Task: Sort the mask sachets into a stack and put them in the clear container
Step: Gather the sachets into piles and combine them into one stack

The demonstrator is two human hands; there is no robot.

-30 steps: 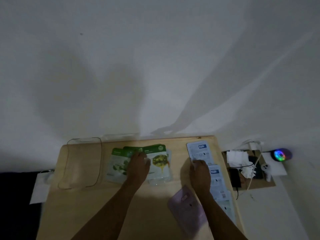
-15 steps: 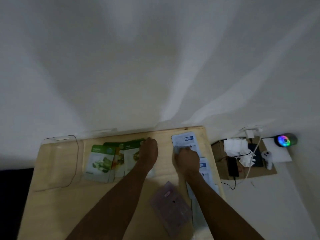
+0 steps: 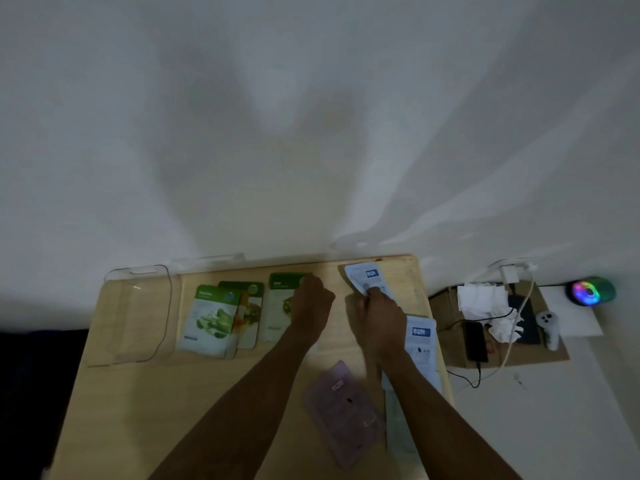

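Note:
Three green mask sachets lie on the wooden table (image 3: 138, 410): a cucumber sachet (image 3: 209, 320), one partly under it (image 3: 251, 311), and a third sachet (image 3: 280, 306) under my left hand (image 3: 311, 301), whose fingers are closed on its upper right edge. My right hand (image 3: 379, 311) pinches the near end of a white-backed sachet (image 3: 363, 277) at the table's far right. Another white-backed sachet (image 3: 420, 344) lies along the right edge, and a pink sachet (image 3: 343, 410) lies near me. The clear container (image 3: 135, 313) sits at the far left.
Right of the table, a cardboard sheet (image 3: 554, 351) on the floor holds crumpled tissues (image 3: 481, 296), a dark phone (image 3: 476, 341) with cables, and a white controller (image 3: 549, 327). A glowing multicoloured device (image 3: 590, 291) sits near the white wall.
Both hands have shifted toward the far edge of the table. My left hand slid to the top right of the third green sachet; my right hand took hold of the far white sachet.

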